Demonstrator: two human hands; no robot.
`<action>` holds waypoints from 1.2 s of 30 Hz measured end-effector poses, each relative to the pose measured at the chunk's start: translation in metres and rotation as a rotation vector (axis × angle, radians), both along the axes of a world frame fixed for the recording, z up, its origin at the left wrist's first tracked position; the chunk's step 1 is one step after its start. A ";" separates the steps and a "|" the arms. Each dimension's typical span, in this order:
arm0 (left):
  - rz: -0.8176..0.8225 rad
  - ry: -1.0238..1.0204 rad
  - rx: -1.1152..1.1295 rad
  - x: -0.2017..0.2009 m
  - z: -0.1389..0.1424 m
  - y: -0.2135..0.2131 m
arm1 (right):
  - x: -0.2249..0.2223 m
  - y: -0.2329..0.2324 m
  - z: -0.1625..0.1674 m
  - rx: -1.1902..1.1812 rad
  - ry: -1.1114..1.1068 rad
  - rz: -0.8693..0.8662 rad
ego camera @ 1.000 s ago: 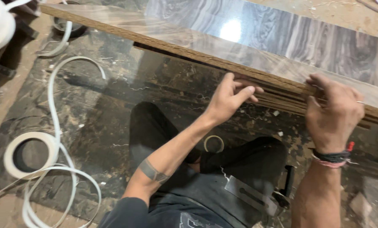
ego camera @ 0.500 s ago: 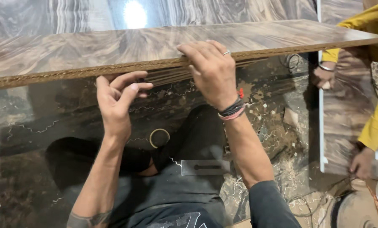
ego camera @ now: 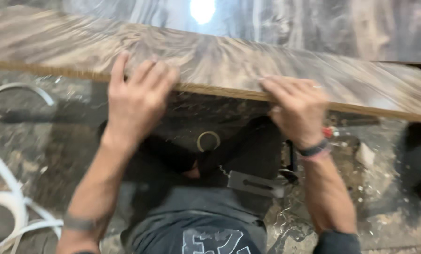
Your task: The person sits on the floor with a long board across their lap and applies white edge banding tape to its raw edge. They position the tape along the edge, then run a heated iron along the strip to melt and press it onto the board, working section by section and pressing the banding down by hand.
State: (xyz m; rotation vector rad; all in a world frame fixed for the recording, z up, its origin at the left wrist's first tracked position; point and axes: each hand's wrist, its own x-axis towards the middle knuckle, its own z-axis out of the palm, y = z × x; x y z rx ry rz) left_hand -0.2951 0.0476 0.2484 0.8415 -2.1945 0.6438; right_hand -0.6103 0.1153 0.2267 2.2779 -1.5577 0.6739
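Here, my left hand (ego camera: 137,96) fingers spread flat over the near edge of the wood-grain laminated board (ego camera: 229,61), my right hand (ego camera: 297,106) curled over that same edge further right, board lying across above my knees, white edge-banding strip (ego camera: 3,197) on the floor left.

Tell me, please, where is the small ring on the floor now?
In the head view the small ring lies on the dark floor below the board's edge, between the left hand and the right hand, just above the person's legs.
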 end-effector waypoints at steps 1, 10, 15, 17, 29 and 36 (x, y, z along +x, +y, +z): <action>0.006 -0.023 0.034 0.006 0.005 -0.006 | 0.001 0.004 0.007 0.011 0.014 0.011; -0.090 -0.060 0.176 0.026 -0.020 -0.011 | -0.008 0.028 0.011 0.152 -0.027 -0.002; -0.117 -0.056 0.359 0.026 -0.081 -0.003 | -0.005 0.015 -0.061 0.184 -0.117 0.048; -0.101 -0.047 0.426 0.027 -0.107 -0.007 | 0.003 0.003 -0.095 0.255 -0.159 0.053; -0.480 -0.323 0.765 -0.021 -0.228 0.047 | 0.023 -0.017 -0.139 0.395 -0.287 0.084; -0.184 -0.573 0.744 -0.065 -0.327 0.057 | 0.020 -0.004 -0.120 0.276 -0.361 0.073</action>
